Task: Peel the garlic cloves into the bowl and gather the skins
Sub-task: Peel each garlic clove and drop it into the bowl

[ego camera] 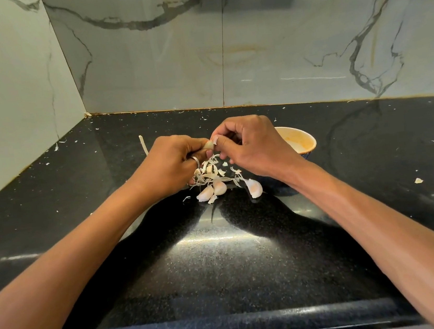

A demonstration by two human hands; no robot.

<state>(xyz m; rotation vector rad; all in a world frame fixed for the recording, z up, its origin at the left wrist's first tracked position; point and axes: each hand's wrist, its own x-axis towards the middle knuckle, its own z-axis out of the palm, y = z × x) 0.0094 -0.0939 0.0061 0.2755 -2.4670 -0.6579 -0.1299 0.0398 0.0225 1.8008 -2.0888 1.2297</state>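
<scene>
A glossy black speckled stone countertop (223, 267) spreads below a grey-veined marble wall (278, 47). Above its middle the left hand (172, 164) and the right hand (251, 143) meet fingertip to fingertip. Behind the right hand stands a round bowl (312, 140), cream-orange inside and dark outside (partly covered by that hand). Under the hands lies a heap of papery white garlic skins (211, 174), with three unpeeled whitish cloves (218, 188) at its near edge. Both hands pinch one small pale garlic clove (209, 145) between them, above the heap

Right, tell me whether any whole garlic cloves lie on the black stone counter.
Yes, pale garlic cloves lie on the black stone counter beside the papery skin pile.
</scene>
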